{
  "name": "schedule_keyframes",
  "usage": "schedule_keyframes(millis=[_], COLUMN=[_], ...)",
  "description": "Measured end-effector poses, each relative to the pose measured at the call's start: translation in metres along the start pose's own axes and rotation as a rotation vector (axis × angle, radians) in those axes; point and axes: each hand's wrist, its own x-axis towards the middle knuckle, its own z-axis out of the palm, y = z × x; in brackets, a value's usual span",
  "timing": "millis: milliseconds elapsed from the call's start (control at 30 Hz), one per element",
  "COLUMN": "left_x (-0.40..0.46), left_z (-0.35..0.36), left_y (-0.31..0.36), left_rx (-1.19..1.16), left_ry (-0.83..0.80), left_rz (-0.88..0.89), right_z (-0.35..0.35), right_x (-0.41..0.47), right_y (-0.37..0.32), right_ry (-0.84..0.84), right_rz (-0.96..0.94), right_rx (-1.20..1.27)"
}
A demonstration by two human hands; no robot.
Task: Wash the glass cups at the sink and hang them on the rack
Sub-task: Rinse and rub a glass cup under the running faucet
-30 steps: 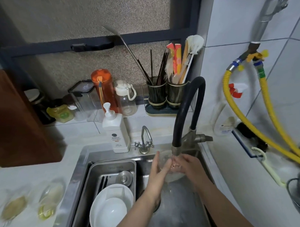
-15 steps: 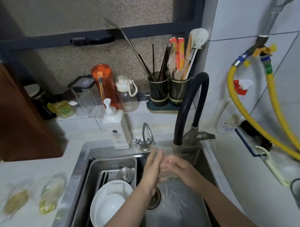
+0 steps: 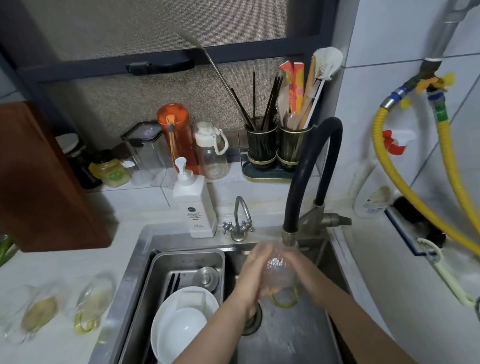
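Both hands, left (image 3: 251, 279) and right (image 3: 304, 275), clasp a glass cup (image 3: 277, 273) under the faucet (image 3: 309, 179) over the sink (image 3: 138, 256); the soap bottle (image 3: 194, 202) label is too small to read.

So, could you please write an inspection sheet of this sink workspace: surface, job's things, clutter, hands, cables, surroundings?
Surface: steel sink, wet; white counter beside it.
Job's things: glass cup with yellow handle held under black faucet; two more glass cups lie on the counter. Rack: nothing seen.
Clutter: white dishes in steel tray; soap dispenser; orange bottle; utensil holders.
Hands: left hand and right hand both grip the cup.
Cables: yellow hoses on the right wall.
Surroundings: window screen, white tiles.
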Motion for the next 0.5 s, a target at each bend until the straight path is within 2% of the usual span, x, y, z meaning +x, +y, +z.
schedule_keyframes(millis=[67,167,300,333,500], left_x=[-0.003,-0.002,-0.003,-0.004,-0.006], left_z=[0.005,0.001,-0.006,-0.006,-0.003], left_y=[0.006,0.016,0.01,0.006,0.005], left_rx=[0.034,0.043,0.048,0.053,0.03], left_ry=[0.008,0.081,0.12,0.126,0.164], left_rz=[0.003,0.057,0.096,0.088,0.026], right_z=[-0.002,0.007,0.001,0.001,0.007], right_x=[0.003,0.001,-0.008,-0.009,0.009], right_y=[0.004,-0.006,0.003,0.002,0.006], right_ry=[-0.041,-0.055,-0.23,-0.238,-0.223], right_rz=[-0.09,-0.086,-0.113,-0.094,-0.195], right_rx=[0.0,-0.046,-0.511,-0.536,-0.354])
